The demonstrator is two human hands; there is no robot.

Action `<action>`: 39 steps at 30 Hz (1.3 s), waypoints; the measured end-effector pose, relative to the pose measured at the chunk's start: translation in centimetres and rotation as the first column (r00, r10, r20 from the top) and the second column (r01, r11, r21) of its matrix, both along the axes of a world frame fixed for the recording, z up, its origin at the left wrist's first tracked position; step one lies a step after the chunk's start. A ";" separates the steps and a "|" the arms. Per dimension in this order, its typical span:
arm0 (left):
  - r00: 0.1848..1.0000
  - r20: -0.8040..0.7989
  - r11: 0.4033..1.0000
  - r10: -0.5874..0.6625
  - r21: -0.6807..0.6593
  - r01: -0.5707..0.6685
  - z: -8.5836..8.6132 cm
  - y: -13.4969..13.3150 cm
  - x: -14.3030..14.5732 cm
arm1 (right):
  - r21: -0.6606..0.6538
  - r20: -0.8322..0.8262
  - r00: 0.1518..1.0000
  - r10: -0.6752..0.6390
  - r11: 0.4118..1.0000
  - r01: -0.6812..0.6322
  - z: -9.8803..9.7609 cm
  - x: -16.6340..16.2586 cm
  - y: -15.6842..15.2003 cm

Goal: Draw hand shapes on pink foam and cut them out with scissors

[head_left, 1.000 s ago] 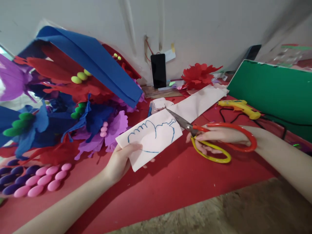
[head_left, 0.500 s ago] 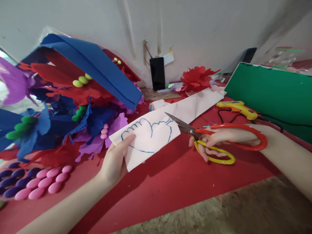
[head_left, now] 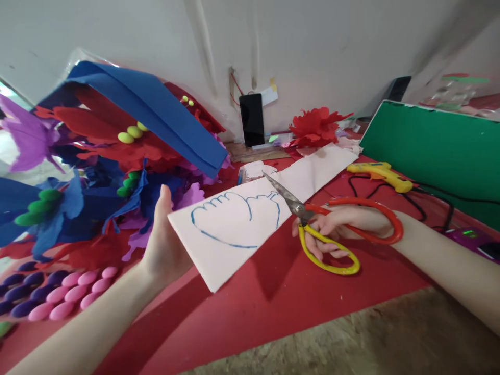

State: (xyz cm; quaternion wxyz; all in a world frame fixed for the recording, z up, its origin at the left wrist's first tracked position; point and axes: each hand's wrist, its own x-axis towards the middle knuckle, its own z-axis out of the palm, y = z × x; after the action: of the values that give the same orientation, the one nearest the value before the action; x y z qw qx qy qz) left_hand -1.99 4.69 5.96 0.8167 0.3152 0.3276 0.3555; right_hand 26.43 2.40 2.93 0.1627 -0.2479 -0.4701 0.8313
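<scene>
A long folded strip of white paper or thin foam (head_left: 222, 229) bears a blue outline with scallops and a curved side. My left hand (head_left: 166, 245) is behind and under its left end; the thumb is lifted clear, and the other fingers are hidden behind the strip. My right hand (head_left: 324, 234) grips scissors (head_left: 300, 211) with one red and one yellow handle loop. The blades look closed together and point up and left over the strip's upper edge, near the drawing's right end; whether they touch it I cannot tell.
Red, blue and purple petal shapes (head_left: 105, 130) pile up at left, above rows of pink and dark egg shapes (head_left: 74, 294). A phone (head_left: 252, 120) leans at the back. A yellow glue gun (head_left: 378, 174) and cord lie before a green board (head_left: 433, 156) on the red table (head_left: 250, 312).
My left thumb has come up off the strip, and the hand has shifted left. The strip's near end has tilted lower. My right hand and the scissors have moved slightly left and down.
</scene>
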 end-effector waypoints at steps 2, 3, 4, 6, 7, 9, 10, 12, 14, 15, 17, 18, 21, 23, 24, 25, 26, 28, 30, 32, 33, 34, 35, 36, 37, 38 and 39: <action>0.985 -0.087 0.987 -0.149 -0.065 0.143 0.3 0.7 0.3 | 0.013 0.026 0.998 0.052 0.999 -0.052 0.3 0.6 -0.1; 0.967 -0.129 0.975 -0.219 -0.075 0.210 0.4 1.1 0.7 | 0.030 0.054 0.996 0.075 0.997 -0.076 0.5 0.8 -0.2; 0.947 -0.164 0.961 -0.276 -0.076 0.266 0.4 1.3 1.1 | 0.050 0.088 0.991 0.097 0.994 -0.101 0.7 1.0 -0.4; 0.922 -0.225 0.949 -0.314 -0.093 0.300 0.1 1.7 2.1 | 0.093 0.166 0.980 0.112 0.987 -0.129 1.0 1.3 -0.6; 0.913 -0.253 0.948 -0.319 -0.092 0.306 -0.2 1.8 2.5 | 0.114 0.197 0.974 0.116 0.984 -0.140 1.2 1.3 -0.7; 0.894 -0.325 0.950 -0.308 -0.048 0.309 -0.6 1.8 3.4 | 0.144 0.238 0.964 0.121 0.977 -0.159 1.4 1.3 -0.8; 0.887 -0.348 0.949 -0.303 -0.028 0.313 -0.8 1.8 3.8 | 0.151 0.254 0.960 0.121 0.975 -0.163 1.4 1.2 -0.9; 0.879 -0.370 0.947 -0.301 -0.006 0.322 -0.9 1.9 4.4 | 0.157 0.287 0.951 0.117 0.973 -0.167 1.5 1.2 -0.9; 0.879 -0.363 0.945 -0.309 -0.009 0.328 -1.0 1.9 4.6 | 0.156 0.323 0.941 0.104 0.975 -0.161 1.8 1.3 -1.0; 0.880 -0.359 0.944 -0.311 -0.008 0.330 -1.0 2.0 4.6 | 0.152 0.346 0.933 0.099 0.975 -0.160 1.9 1.5 -1.0; 0.884 -0.347 0.943 -0.313 -0.005 0.332 -1.1 2.1 4.5 | 0.149 0.396 0.913 0.093 0.975 -0.164 2.4 2.0 -1.2; 0.888 -0.338 0.944 -0.311 -0.003 0.329 -1.1 2.1 4.5 | 0.148 0.420 0.903 0.090 0.975 -0.166 2.6 2.2 -1.2; 0.903 -0.309 0.949 -0.299 0.002 0.315 -1.3 2.2 4.3 | 0.152 0.468 0.879 0.089 0.972 -0.179 3.3 2.9 -1.5; 0.911 -0.291 0.952 -0.291 0.005 0.305 -1.4 2.2 4.3 | 0.148 0.491 0.866 0.089 0.972 -0.184 3.7 3.0 -1.7; 0.915 -0.283 0.954 -0.286 0.006 0.300 -1.5 2.2 4.3 | 0.144 0.504 0.859 0.091 0.972 -0.188 3.9 3.0 -1.8; 0.919 -0.276 0.956 -0.281 0.008 0.294 -1.5 2.1 4.3 | 0.136 0.516 0.851 0.096 0.972 -0.192 4.0 3.1 -1.8; 0.923 -0.270 0.958 -0.274 0.010 0.287 -1.5 2.1 4.4 | 0.130 0.533 0.840 0.098 0.972 -0.195 4.1 3.1 -1.9; 0.930 -0.260 0.962 -0.259 0.017 0.273 -1.5 2.0 4.4 | 0.121 0.571 0.815 0.101 0.971 -0.205 4.3 3.2 -1.9; 0.936 -0.250 0.965 -0.245 0.025 0.260 -1.5 1.9 4.5 | 0.124 0.599 0.796 0.092 0.971 -0.205 4.4 3.3 -2.0; 0.941 -0.243 0.968 -0.235 0.031 0.250 -1.4 2.0 4.5 | 0.135 0.616 0.783 0.084 0.968 -0.210 4.5 3.5 -2.1; 0.943 -0.239 0.969 -0.230 0.034 0.245 -1.4 2.0 4.6 | 0.134 0.619 0.780 0.091 0.966 -0.219 4.6 3.5 -2.1; 0.946 -0.236 0.970 -0.224 0.037 0.239 -1.4 2.1 4.6 | 0.127 0.621 0.777 0.104 0.965 -0.230 4.7 3.6 -2.2; 0.947 -0.233 0.971 -0.219 0.040 0.234 -1.4 2.2 4.5 | 0.120 0.617 0.778 0.117 0.963 -0.240 4.8 3.6 -2.2; 0.949 -0.231 0.972 -0.214 0.042 0.230 -1.4 2.2 4.5 | 0.112 0.610 0.782 0.128 0.963 -0.246 4.8 3.6 -2.2; 0.950 -0.229 0.973 -0.210 0.044 0.226 -1.4 2.3 4.5 | 0.109 0.603 0.787 0.132 0.963 -0.246 4.9 3.6 -2.2; 0.951 -0.229 0.974 -0.208 0.046 0.223 -1.4 2.3 4.5 | 0.110 0.596 0.792 0.133 0.963 -0.245 4.9 3.6 -2.3; 0.951 -0.230 0.974 -0.206 0.046 0.222 -1.5 2.2 4.5 | 0.114 0.592 0.795 0.133 0.963 -0.245 4.8 3.6 -2.2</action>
State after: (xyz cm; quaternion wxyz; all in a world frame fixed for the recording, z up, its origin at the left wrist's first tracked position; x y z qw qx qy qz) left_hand 2.48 6.92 4.50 0.7967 0.4157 0.3683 0.2384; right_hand 30.02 0.16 7.76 -0.0501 -0.4245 -0.5945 0.6811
